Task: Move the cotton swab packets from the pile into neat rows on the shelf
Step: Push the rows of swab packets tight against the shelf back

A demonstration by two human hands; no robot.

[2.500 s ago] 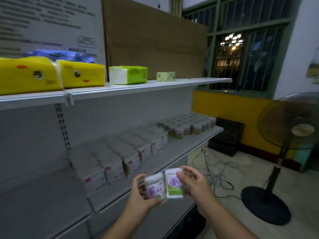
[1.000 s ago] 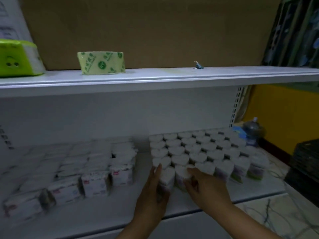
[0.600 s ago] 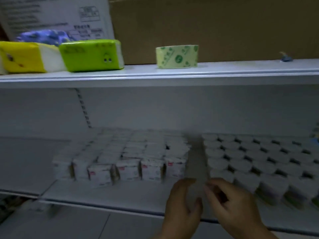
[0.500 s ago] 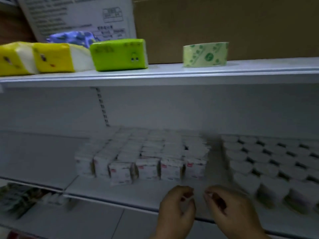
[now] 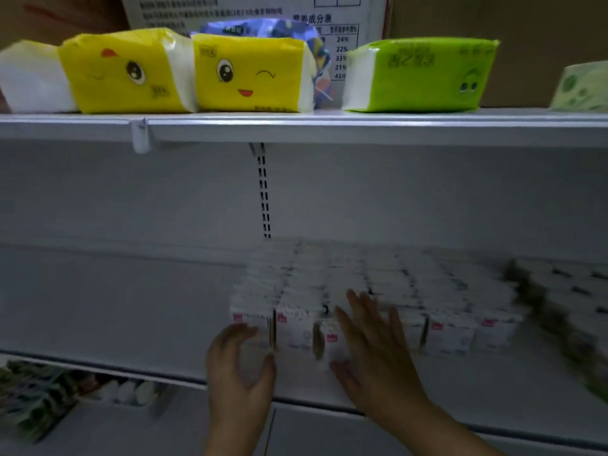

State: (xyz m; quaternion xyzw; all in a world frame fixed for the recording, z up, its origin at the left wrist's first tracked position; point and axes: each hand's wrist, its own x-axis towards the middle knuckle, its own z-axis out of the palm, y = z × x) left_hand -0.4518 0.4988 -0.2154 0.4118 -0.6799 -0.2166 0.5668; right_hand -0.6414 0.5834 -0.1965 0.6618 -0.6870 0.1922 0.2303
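Right hand (image 5: 371, 350) flat, fingers wide, on packets (image 5: 444, 337)

Motion blur spread over packets (image 5: 362, 291); print unreadable. Rows at far right dissolved into dark-green streak (image 5: 543, 311). Front packets partly covered by right hand (image 5: 375, 350). Fingertips of left hand (image 5: 237, 366) smeared; grip on end packet not determinable. Tape roll (image 5: 585, 90) cut by right edge, white pack (image 5: 26, 80) by left edge. Blue bag (image 5: 263, 28) mostly hidden behind yellow packs (image 5: 246, 74). Lower-shelf goods (image 5: 39, 390) unidentifiable.
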